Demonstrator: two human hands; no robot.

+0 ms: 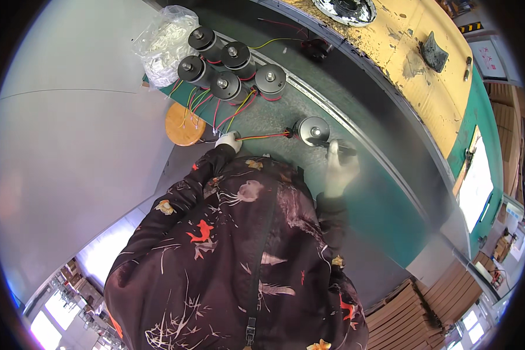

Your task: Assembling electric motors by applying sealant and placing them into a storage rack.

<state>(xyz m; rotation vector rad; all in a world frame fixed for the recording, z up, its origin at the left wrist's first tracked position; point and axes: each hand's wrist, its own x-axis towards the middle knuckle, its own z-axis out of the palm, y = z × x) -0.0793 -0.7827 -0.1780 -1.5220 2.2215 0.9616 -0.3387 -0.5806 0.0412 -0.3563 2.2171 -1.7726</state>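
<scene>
Lying toward one o'clock in view, an electric motor [313, 129] is apparently steadied through its leads [262, 137], grasped by the left hand [229, 141] at its nine o'clock; an unidentified dark object [347, 150] is gripped by the right hand [340, 169].

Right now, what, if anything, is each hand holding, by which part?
Left hand: wires, by the end away from the motor. Right hand: dark object; grip unclear.
</scene>
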